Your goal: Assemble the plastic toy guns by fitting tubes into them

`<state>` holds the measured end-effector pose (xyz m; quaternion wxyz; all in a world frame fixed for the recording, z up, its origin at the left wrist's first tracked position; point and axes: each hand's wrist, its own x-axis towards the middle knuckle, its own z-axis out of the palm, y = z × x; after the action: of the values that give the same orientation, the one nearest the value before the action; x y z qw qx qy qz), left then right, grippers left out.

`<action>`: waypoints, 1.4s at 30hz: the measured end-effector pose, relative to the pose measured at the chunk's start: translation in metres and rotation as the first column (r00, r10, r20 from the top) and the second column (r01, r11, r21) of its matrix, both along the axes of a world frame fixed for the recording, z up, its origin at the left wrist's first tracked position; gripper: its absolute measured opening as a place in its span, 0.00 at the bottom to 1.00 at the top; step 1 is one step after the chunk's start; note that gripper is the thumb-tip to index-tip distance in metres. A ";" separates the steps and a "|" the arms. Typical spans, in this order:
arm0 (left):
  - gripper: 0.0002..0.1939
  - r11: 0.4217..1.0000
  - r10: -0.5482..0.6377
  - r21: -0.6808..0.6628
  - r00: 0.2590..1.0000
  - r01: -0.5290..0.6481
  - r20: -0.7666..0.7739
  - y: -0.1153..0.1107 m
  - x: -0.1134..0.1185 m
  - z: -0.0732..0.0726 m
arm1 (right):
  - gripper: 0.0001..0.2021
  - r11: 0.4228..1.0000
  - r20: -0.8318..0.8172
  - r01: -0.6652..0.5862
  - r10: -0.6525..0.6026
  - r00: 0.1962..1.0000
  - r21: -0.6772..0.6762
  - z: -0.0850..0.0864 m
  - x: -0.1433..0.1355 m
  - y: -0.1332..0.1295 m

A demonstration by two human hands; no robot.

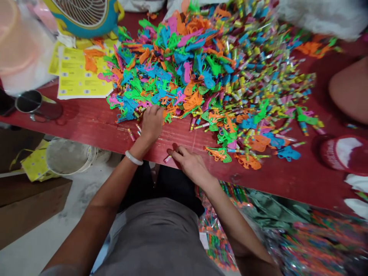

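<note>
A large heap of small plastic pieces (pixel 184 69) in blue, green, orange and pink covers the red table (pixel 94 126). My left hand (pixel 153 124), with a white bangle at the wrist, reaches to the heap's near edge; its fingertips are hidden among the pieces. Close to the table's front edge, my right hand (pixel 188 163) has its thumb and fingers closed at a small tube (pixel 167 158) with a pink label. Beside my left hand, more small tubes (pixel 131 134) lie loose on the wood. Many wrapped tubes (pixel 258 73) are piled at the heap's right side.
A metal mug (pixel 38 106) stands at the left, near yellow printed sheets (pixel 83 73) and a fan (pixel 86 15). A red-lidded jar (pixel 345 153) is at the right. Below the table are a bucket (pixel 69 155), a cardboard box (pixel 31 207) and bags of colourful pieces (pixel 324 241).
</note>
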<state>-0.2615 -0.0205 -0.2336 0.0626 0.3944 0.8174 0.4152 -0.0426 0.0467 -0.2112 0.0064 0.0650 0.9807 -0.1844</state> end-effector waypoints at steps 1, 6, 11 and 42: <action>0.10 1.000 0.000 -0.022 1.000 0.000 0.006 0.004 -0.001 0.000 | 0.20 1.000 0.001 0.002 -0.002 1.000 -0.002 -0.001 0.000 -0.001; 0.07 0.989 0.061 0.114 0.969 -0.090 0.240 -0.006 0.006 0.005 | 0.08 0.961 -0.112 0.158 -0.187 0.976 -0.229 -0.017 -0.003 0.001; 0.13 0.925 -0.168 0.349 0.662 -0.151 0.731 -0.029 0.030 0.006 | 0.15 0.680 -0.195 0.307 -0.556 0.808 -0.666 -0.031 -0.016 0.007; 0.19 0.884 -0.061 0.201 0.322 -0.422 0.945 -0.038 0.085 0.021 | 0.11 0.718 -0.188 0.354 -0.556 0.809 -0.599 -0.028 -0.004 -0.004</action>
<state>-0.1762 -0.0585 -0.2127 0.3844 -0.0082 0.5635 0.7312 -0.0467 0.0427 -0.2394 -0.1993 0.2695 0.8249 -0.4552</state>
